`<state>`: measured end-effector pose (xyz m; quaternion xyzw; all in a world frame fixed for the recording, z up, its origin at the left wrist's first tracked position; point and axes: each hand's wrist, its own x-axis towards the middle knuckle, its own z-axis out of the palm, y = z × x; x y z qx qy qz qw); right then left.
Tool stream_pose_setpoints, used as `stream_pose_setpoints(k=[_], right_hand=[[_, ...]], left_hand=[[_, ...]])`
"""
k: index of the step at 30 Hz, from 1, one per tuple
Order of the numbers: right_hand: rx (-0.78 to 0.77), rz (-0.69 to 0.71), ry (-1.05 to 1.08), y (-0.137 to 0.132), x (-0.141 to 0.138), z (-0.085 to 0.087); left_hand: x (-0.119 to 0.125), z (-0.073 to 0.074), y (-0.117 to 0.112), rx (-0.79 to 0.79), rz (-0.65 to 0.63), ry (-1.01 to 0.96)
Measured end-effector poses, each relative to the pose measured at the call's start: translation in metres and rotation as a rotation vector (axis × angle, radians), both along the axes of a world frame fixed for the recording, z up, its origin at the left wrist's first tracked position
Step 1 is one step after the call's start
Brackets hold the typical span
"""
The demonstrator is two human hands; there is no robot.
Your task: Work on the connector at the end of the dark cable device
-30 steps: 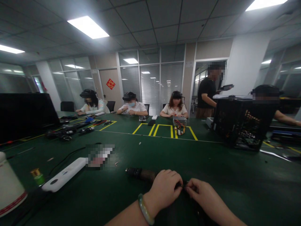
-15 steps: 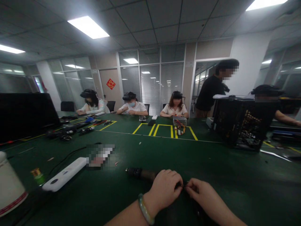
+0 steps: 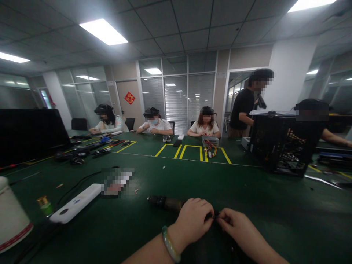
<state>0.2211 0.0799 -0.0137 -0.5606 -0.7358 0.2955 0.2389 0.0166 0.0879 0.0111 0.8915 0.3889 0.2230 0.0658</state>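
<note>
A dark cylindrical tool, by its looks an electric screwdriver, lies on the green table with its metal tip pointing left. My left hand, with a jade-coloured bangle on the wrist, is closed over its rear part, and the fingers hide that end. Close beside it, my right hand pinches thumb and fingers together around something small and dark, too hidden to name. The fingertips of both hands nearly meet. Below them the area is dark and blurred.
At the left are a white power strip, a small green bottle, a cream container and a black monitor. Cables and tools lie beyond. An open computer case stands right. Several people sit or stand across the table.
My hands and the tool hold almost the same position. The standing person in black has shifted slightly left, and a dark handheld object shows more clearly in front of them.
</note>
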Motion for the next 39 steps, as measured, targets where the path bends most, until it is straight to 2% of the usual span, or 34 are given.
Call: stream_pose_setpoints(k=[11, 22, 27, 39], right_hand=[[0.02, -0.01, 0.008, -0.0013, -0.0016, 0.0009], [0.036, -0.015, -0.001, -0.0007, -0.0016, 0.0013], [0.039, -0.006, 0.003, 0.0006, -0.0004, -0.0019], [0.031, -0.012, -0.016, -0.0032, -0.0031, 0.0048]], left_hand=[[0.0, 0.0048, -0.0012, 0.005, 0.008, 0.036], [0.0012, -0.0034, 0.0012, 0.014, 0.004, -0.018], [0.002, -0.0027, 0.0004, 0.008, 0.008, -0.037], [0.0033, -0.0027, 0.0003, 0.026, 0.003, -0.011]])
